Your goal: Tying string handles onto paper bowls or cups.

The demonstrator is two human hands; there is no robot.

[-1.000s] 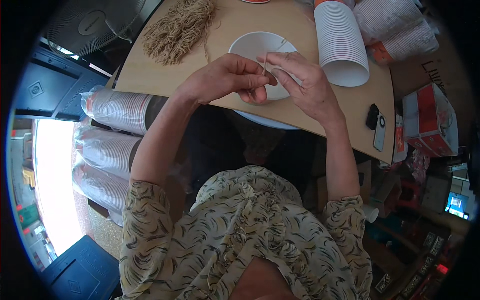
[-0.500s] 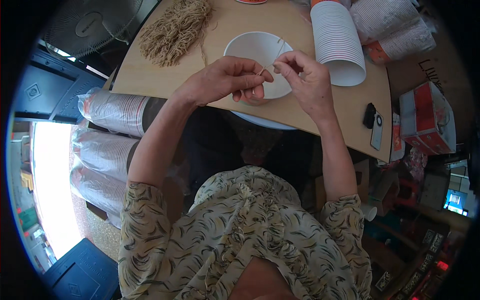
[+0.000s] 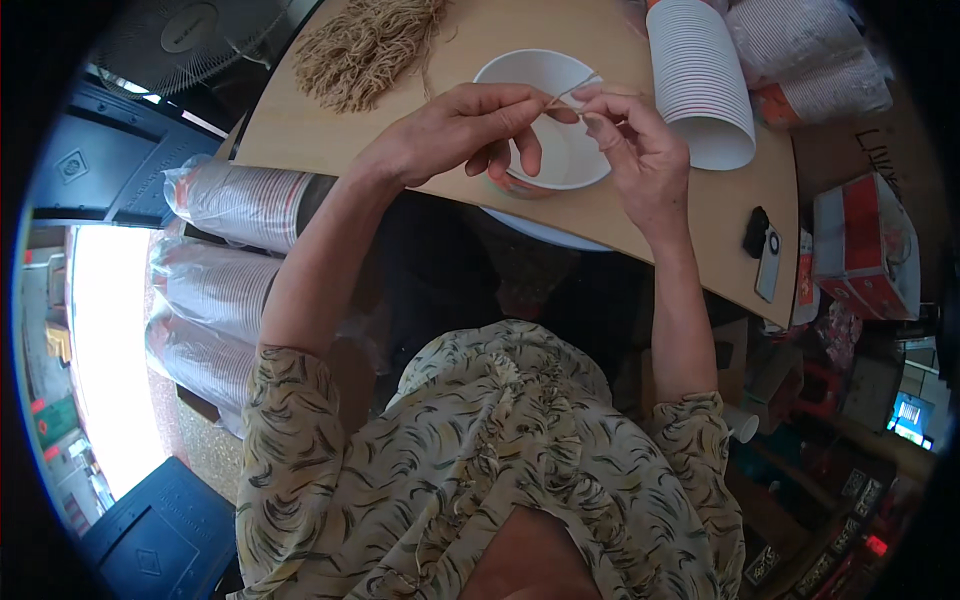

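A thin tan strand of string (image 3: 577, 88) is stretched between my two hands, above the mouth of a white paper tub (image 3: 500, 72). My left hand (image 3: 465, 132) pinches it between thumb and forefinger, the other fingers hanging loosely curled. Thumb and forefinger of my right hand (image 3: 642, 150) are closed on the strand from the other side. Exactly how it is looped or knotted at the fingertips is too small to tell. At the far left of the table lies a tangled heap of similar tan strands (image 3: 360, 55), with one end trailing toward the tub.
On the wooden table (image 3: 715, 255), a stack of white paper tubs (image 3: 700, 80) lies right of my hands, beside plastic-wrapped stacks (image 3: 800, 45). A phone (image 3: 768, 268) rests near the right edge. More wrapped stacks (image 3: 235, 205) sit below left. A fan (image 3: 190, 28) stands far left.
Both hands have shifted slightly right and up in the picture, and my left fingers have stretched out along the strand toward the right hand. The whole view has moved a little too.
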